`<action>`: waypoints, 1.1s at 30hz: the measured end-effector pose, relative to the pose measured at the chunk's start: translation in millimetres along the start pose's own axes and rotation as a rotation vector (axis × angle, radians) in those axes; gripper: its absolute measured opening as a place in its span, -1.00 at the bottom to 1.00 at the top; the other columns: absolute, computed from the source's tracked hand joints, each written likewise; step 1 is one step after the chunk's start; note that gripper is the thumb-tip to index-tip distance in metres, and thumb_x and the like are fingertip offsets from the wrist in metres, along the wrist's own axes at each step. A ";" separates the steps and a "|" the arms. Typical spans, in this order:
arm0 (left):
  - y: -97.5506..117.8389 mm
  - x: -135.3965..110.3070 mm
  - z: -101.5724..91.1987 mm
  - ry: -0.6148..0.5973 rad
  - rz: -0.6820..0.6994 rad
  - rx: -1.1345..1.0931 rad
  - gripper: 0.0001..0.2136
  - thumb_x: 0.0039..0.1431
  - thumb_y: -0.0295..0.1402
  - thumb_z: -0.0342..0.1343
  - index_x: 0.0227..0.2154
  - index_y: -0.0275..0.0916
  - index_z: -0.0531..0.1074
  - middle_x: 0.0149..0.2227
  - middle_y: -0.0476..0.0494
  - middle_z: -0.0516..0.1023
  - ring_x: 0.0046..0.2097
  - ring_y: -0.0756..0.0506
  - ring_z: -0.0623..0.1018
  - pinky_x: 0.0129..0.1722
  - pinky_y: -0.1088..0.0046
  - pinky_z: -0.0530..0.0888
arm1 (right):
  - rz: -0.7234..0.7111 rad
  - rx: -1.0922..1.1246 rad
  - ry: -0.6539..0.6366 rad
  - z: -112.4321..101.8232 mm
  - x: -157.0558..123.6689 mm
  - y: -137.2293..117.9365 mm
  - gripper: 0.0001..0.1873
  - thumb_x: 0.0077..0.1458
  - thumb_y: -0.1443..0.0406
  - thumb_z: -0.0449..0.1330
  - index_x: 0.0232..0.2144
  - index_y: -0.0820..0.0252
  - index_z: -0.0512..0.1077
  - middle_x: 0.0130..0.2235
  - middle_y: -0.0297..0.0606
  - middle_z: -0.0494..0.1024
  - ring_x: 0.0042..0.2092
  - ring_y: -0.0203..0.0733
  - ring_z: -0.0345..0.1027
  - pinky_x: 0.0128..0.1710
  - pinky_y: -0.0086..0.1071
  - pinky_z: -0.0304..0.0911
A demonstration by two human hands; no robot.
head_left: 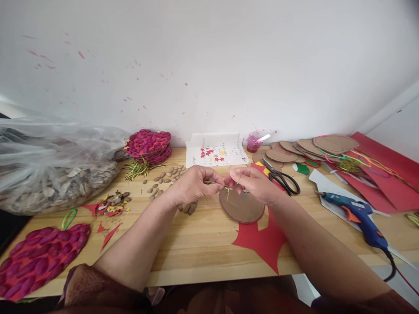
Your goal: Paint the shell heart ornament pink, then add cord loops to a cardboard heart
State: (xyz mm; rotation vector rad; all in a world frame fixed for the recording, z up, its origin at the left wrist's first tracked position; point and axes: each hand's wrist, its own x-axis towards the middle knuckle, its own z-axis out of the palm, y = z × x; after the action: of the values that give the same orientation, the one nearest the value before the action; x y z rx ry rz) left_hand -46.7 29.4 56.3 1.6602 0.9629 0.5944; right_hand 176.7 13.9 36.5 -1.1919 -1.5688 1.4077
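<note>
My left hand [194, 185] and my right hand [253, 184] meet above a round brown cardboard disc [240, 208] on the wooden table [196, 244]. Both hands pinch a thin green and gold string [225, 187] stretched between their fingertips. The disc lies partly on a piece of red paper [263, 242]. Several loose pale seeds [165, 176] lie just left of my left hand.
A clear bag of seeds [55, 174] fills the left. Magenta seed-covered hearts sit at front left [39, 257] and stacked at the back [149, 146]. Black scissors [283, 179], cardboard discs [304, 150], coloured cords [353, 163] and a blue glue gun [360, 216] lie right.
</note>
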 end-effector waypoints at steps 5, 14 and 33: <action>1.9 0.6 -0.3 0.037 -0.039 0.001 -0.84 -0.05 -0.26 0.33 -0.44 -0.24 0.60 -0.43 -0.05 0.58 -0.43 0.01 0.45 -0.40 0.49 0.36 | -0.094 -0.143 0.086 -2.4 -4.2 -6.0 -0.47 0.05 -0.18 0.31 -0.35 0.17 0.59 -0.35 -0.22 0.57 -0.35 -0.24 0.34 -0.40 -0.37 0.20; -5.1 4.8 -0.7 0.138 -0.057 0.020 -0.78 -0.06 -0.20 0.35 -0.43 -0.25 0.60 -0.49 -0.05 0.54 -0.49 0.00 0.40 -0.46 0.46 0.32 | -0.206 -0.222 0.181 0.7 -8.5 -15.3 -0.64 0.10 -0.01 0.30 -0.32 0.17 0.54 -0.41 -0.32 0.50 -0.44 -0.31 0.25 -0.43 -0.37 0.15; -5.7 8.7 1.2 0.359 -0.088 -0.066 -0.79 -0.08 -0.20 0.36 -0.43 -0.23 0.59 -0.49 -0.02 0.57 -0.50 0.02 0.40 -0.49 0.49 0.29 | -0.405 -0.595 0.321 10.7 -7.8 -4.7 -0.94 0.12 0.36 0.26 -0.40 0.13 0.50 -0.37 -0.34 0.56 -0.36 -0.28 0.33 -0.36 -0.37 0.16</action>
State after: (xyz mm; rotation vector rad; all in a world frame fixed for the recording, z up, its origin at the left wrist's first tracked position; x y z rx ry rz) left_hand -42.7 36.5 49.7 1.4708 1.2524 0.8737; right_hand 168.4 3.0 40.1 -1.2506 -1.9111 0.4703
